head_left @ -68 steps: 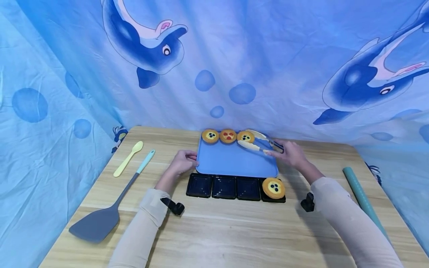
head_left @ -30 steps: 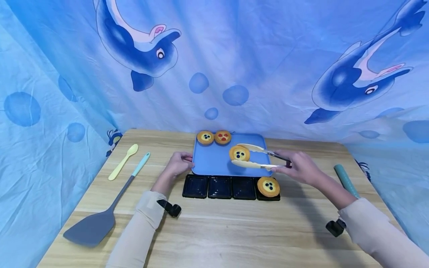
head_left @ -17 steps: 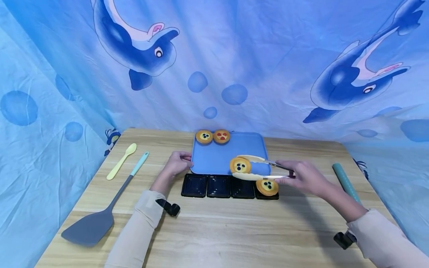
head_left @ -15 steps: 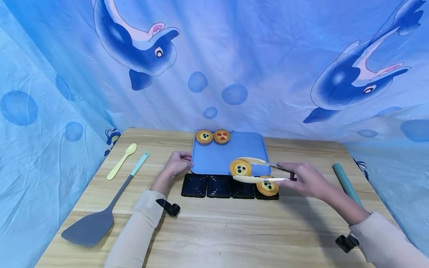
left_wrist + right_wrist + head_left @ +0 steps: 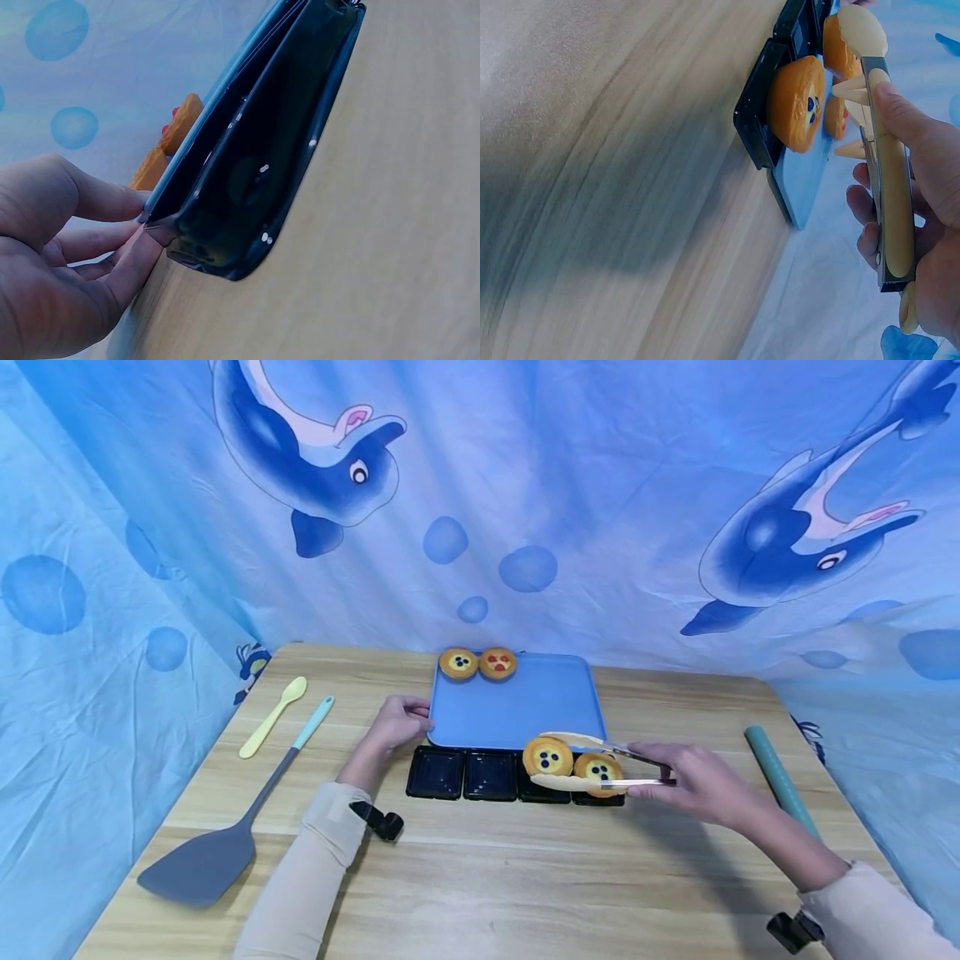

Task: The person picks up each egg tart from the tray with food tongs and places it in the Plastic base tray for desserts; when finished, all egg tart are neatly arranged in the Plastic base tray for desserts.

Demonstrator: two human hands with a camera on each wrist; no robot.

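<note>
My right hand (image 5: 708,783) grips a pair of tongs (image 5: 581,782) with cream tips. Between the tips is an egg tart (image 5: 547,757) with dark berries, over the third cell from the left of a row of black square trays (image 5: 438,773). A similar tart (image 5: 599,771) sits in the rightmost cell, partly behind the tongs. My left hand (image 5: 399,723) pinches the left edge of the blue tray (image 5: 517,710), thumb above and fingers below in the left wrist view. At that tray's back left lie a berry tart (image 5: 458,664) and a red-topped tart (image 5: 497,664).
On the left of the wooden table (image 5: 480,885) lie a yellow spoon (image 5: 274,717) and a grey turner (image 5: 202,860) with a light blue handle. A teal roll (image 5: 780,779) lies at the right. A blue dolphin-print cloth (image 5: 600,510) hangs behind.
My right hand has lifted a berry tart from the blue tray's back row with the tongs and brought it nearer, over the black trays. My left hand stays at the tray's edge.
</note>
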